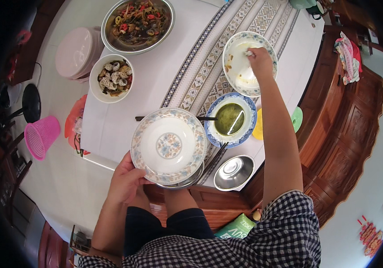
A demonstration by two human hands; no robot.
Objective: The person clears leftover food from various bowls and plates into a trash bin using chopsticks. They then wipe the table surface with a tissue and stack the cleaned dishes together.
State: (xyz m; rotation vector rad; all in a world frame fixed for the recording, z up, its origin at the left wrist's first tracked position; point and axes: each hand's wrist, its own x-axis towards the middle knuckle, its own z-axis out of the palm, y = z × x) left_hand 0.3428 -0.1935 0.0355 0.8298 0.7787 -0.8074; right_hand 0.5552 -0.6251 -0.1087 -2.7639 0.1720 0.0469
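In my left hand (126, 179) is a white porcelain plate (169, 145) with a floral rim and a flower medallion in its middle, gripped by the near-left rim. The plate looks bare. Behind it shows part of a metal bowl (191, 177), mostly hidden. My right hand (261, 63) reaches far over a second floral-rimmed plate (240, 72) that bears brown and yellowish food stains. Its fingers pinch a small whitish piece (250, 53), too small to name. Between the two plates sits a blue-rimmed dish (230, 119) of green liquid.
On the table (154, 77) stand a large metal bowl (141, 23) of food and a white bowl (114, 80) of spotted shells. Chopsticks (208, 118), another metal bowl (234, 172) and a patterned runner (208, 63) lie closer. A pink basket (42, 137) stands left; a carved wooden bench (342, 147) is right.
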